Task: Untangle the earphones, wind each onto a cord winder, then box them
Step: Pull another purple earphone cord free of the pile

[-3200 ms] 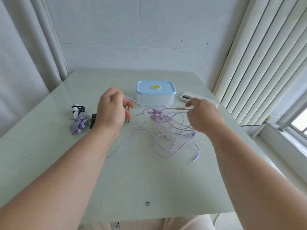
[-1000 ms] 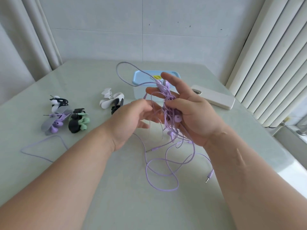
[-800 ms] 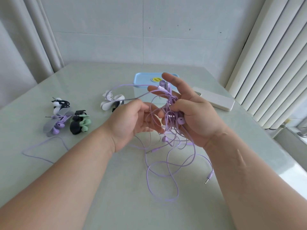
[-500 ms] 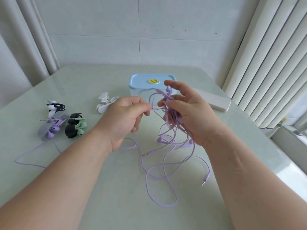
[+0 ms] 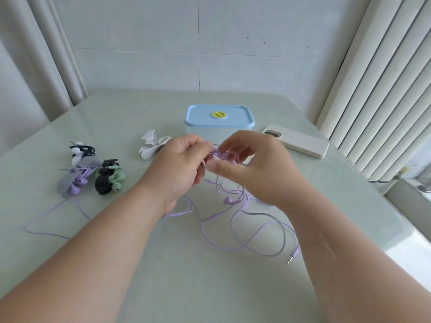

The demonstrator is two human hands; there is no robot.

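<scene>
Both the left hand [image 5: 179, 166] and right hand [image 5: 254, 169] pinch the knotted purple earphones [image 5: 224, 157], raised so loops trail loose, with the lidded box [image 5: 219, 117] at 12 o'clock.

left hand [image 5: 179, 166]: your fingers are curled, thumb and forefinger tips pinch the purple cord [image 5: 222, 155]; back of hand faces the camera.
right hand [image 5: 254, 170]: your fingers arch over the same cord and grip it; thumb lies flat, pointing at your left hand, tip slightly blurred.
gap: fingertips face each other, nearly touching.
forearms: both bare, coming in from the lower corners and converging mid-frame.
wrists: both roughly straight, in line with your forearms.
</scene>
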